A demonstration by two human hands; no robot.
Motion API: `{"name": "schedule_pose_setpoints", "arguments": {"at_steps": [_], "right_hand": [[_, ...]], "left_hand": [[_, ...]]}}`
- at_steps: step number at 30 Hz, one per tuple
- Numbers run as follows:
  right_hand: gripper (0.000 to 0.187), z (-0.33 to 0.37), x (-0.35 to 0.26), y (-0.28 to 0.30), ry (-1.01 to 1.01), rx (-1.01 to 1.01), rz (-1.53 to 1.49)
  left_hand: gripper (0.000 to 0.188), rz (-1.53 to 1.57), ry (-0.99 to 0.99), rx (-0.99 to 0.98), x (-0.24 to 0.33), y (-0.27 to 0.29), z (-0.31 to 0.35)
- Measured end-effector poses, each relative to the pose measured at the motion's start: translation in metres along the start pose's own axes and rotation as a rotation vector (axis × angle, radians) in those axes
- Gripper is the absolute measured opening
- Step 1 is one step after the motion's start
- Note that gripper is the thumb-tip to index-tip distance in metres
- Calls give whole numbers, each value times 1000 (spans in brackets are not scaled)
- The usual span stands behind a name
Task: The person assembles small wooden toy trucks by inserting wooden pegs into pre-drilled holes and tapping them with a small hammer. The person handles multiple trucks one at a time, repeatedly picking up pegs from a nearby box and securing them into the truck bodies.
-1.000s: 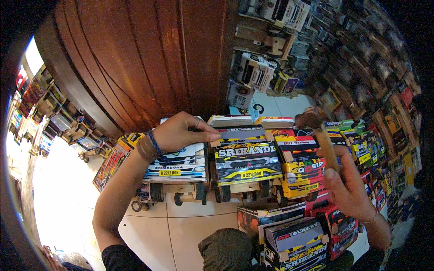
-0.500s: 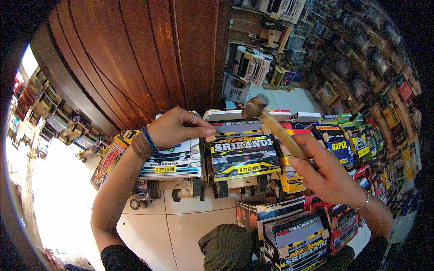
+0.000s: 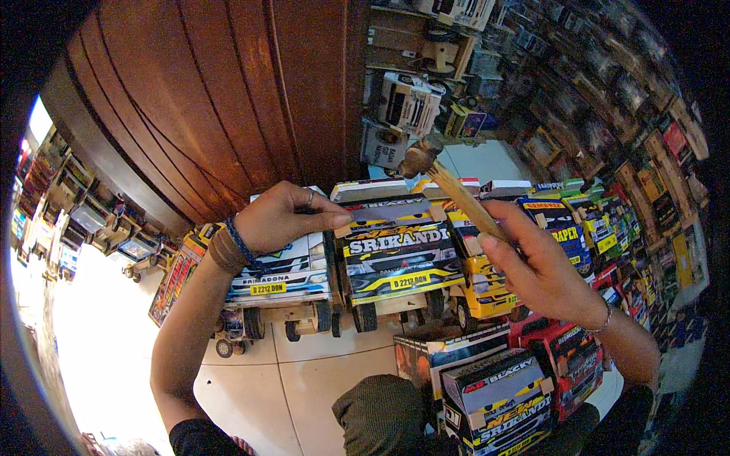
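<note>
My right hand (image 3: 536, 266) grips the wooden handle of a hammer (image 3: 460, 194), its metal head raised above the back edge of a toy truck (image 3: 395, 254). The truck has a grey, black and yellow printed front and black wheels. My left hand (image 3: 293, 216) is closed in a pinch at the truck's upper left corner. A small pale wooden block (image 3: 339, 233) shows just under those fingertips, partly hidden by them. Beneath my left wrist sits a white and blue toy truck (image 3: 277, 273). The hammer head touches nothing.
A yellow toy truck (image 3: 487, 292) and a blue one (image 3: 563, 235) continue the row rightward. Nearer stand a matching grey truck (image 3: 494, 395) and a red one (image 3: 570, 365). Behind is a brown wooden panel (image 3: 220, 91). My covered knee (image 3: 380, 414) is at the bottom.
The view has shifted slightly, so the trucks sit a little further left. The hammer head is still raised, and my left hand keeps its pinch at the truck's corner.
</note>
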State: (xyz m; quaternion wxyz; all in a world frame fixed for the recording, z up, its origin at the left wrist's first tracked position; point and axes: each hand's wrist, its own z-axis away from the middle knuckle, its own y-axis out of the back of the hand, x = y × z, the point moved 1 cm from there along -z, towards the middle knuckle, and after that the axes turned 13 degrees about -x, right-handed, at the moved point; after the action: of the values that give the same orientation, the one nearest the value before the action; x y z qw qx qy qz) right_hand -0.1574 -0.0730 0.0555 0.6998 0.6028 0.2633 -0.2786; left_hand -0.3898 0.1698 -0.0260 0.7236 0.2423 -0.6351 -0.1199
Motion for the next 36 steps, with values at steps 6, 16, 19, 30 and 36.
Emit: {"name": "schedule_pose_setpoints", "arguments": {"at_steps": [6,16,19,30,36], "right_hand": [[35,-3,-1,-7,64,25,24],[39,1,14,-11,42,41,54],[39,-1,14,-14,89,50,134],[49,-8,-2,-20,52,-144,184],[56,-11,-3,-26,80,-183,226]], "left_hand": [[29,-1,0,5,-1,1,0],[26,-5,4,20,-5,0,-1],[26,-5,3,18,-5,0,0],[27,-33,16,5,-3,1,-1],[26,-16,14,-6,-1,1,0]]}}
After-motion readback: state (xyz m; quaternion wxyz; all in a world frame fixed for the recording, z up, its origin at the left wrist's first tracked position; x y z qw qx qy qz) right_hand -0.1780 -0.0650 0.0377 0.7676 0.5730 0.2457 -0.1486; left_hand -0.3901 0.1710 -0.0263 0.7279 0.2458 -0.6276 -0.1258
